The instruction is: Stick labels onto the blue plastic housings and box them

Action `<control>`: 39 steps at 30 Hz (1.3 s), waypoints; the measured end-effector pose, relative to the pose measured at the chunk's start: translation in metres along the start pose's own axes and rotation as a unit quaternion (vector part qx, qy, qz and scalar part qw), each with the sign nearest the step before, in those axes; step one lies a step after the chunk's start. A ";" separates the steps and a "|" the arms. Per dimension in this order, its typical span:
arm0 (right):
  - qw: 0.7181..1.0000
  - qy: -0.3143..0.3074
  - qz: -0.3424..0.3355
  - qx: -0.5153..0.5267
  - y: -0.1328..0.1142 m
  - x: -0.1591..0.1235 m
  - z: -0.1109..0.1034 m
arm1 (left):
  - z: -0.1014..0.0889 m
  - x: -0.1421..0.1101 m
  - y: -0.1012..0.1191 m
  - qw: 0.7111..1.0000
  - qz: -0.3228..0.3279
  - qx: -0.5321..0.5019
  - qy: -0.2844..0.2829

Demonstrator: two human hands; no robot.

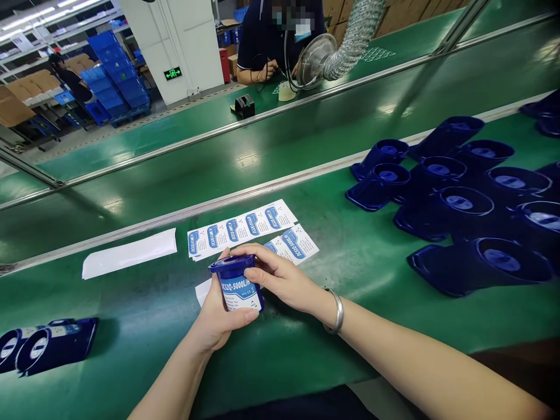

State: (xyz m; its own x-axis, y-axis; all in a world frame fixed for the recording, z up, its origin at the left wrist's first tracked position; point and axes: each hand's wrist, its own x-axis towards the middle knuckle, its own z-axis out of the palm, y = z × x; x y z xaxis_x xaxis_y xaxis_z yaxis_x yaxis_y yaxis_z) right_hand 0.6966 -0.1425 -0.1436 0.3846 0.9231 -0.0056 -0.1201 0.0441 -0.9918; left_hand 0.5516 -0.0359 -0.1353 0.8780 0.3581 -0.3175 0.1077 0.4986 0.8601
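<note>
Between my two hands, above the green bench, is a dark blue plastic housing [259,296] with its flanged end up. A white and blue label [238,291] reading "5000L/H" lies on its side facing me. My left hand [214,321] wraps the housing from below and the left, its thumb across the label's lower edge. My right hand [280,280] grips the upper right, with the thumb on the side near the label's top and the fingers behind the rim. Just behind the hands lie label sheets [242,228] and a smaller label piece [297,245].
Many blue housings [464,204] crowd the bench's right side; a few more [56,347] lie at the left. A blank white strip [131,252] rests near the metal rail [245,191]. Across the line, a person [280,46] sits beside a flexible duct [354,41] and a black block [244,106].
</note>
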 end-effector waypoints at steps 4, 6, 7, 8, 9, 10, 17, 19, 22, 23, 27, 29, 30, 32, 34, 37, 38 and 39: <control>0.999 0.010 0.027 0.028 0.000 -0.001 0.002 | -0.004 0.002 0.002 0.999 -0.018 -0.035 -0.003; 0.997 0.012 0.055 0.053 0.000 -0.002 0.003 | -0.008 0.004 0.003 0.998 -0.033 -0.050 -0.030; 0.995 0.012 0.069 0.064 0.000 -0.002 0.003 | -0.010 0.004 0.003 0.996 -0.040 -0.056 -0.048; 0.994 0.014 0.080 0.071 -0.001 -0.003 0.002 | -0.011 0.004 0.004 0.995 -0.044 -0.060 -0.066; 0.994 0.019 0.083 0.075 -0.002 -0.003 0.001 | -0.012 0.004 0.004 0.994 -0.045 -0.062 -0.079; 0.994 0.027 0.079 0.075 -0.003 -0.003 0.000 | -0.012 0.004 0.005 0.993 -0.044 -0.059 -0.088; 0.996 0.037 0.042 0.068 -0.002 -0.004 -0.006 | -0.011 0.002 0.006 0.986 -0.046 0.040 -0.158; 0.997 0.024 0.035 0.062 0.000 -0.004 -0.008 | -0.012 0.003 0.007 0.984 -0.032 0.077 -0.158; 0.998 0.014 0.029 0.057 0.001 -0.005 -0.008 | -0.012 0.003 0.009 0.980 -0.011 0.125 -0.151; 0.998 0.013 0.029 0.055 0.000 -0.006 -0.008 | -0.012 0.003 0.009 0.979 -0.005 0.140 -0.150; 0.998 0.020 0.037 0.039 -0.002 -0.006 -0.009 | -0.012 0.003 0.008 0.971 0.013 0.190 -0.142; 0.998 0.027 0.039 0.030 -0.003 -0.005 -0.009 | -0.013 0.003 0.006 0.967 0.023 0.219 -0.130; 0.998 0.030 0.039 0.025 -0.003 -0.004 -0.009 | -0.013 0.003 0.006 0.964 0.028 0.233 -0.121; 0.998 0.039 0.038 0.015 -0.003 -0.003 -0.008 | -0.014 0.003 0.004 0.961 0.036 0.251 -0.108; 0.998 0.049 0.038 0.011 -0.003 -0.003 -0.007 | -0.015 0.004 0.004 0.964 0.039 0.240 -0.107; 0.998 0.055 0.039 0.012 -0.002 -0.004 -0.007 | -0.016 0.004 0.005 0.973 0.022 0.192 -0.127; 0.998 0.053 0.037 0.012 -0.002 -0.004 -0.007 | -0.016 0.004 0.005 0.976 0.010 0.173 -0.135; 0.998 0.049 0.034 0.012 -0.002 -0.005 -0.007 | -0.015 0.003 0.006 0.978 -0.004 0.152 -0.143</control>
State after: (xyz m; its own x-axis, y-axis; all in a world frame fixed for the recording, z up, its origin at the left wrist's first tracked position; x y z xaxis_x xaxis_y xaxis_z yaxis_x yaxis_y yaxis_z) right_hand 0.7011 -0.1494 -0.1422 0.4630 0.8821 -0.0866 -0.1705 -0.0073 -0.9853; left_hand 0.5479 -0.0196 -0.1369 0.9666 0.0973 -0.2372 0.2105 0.2271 0.9508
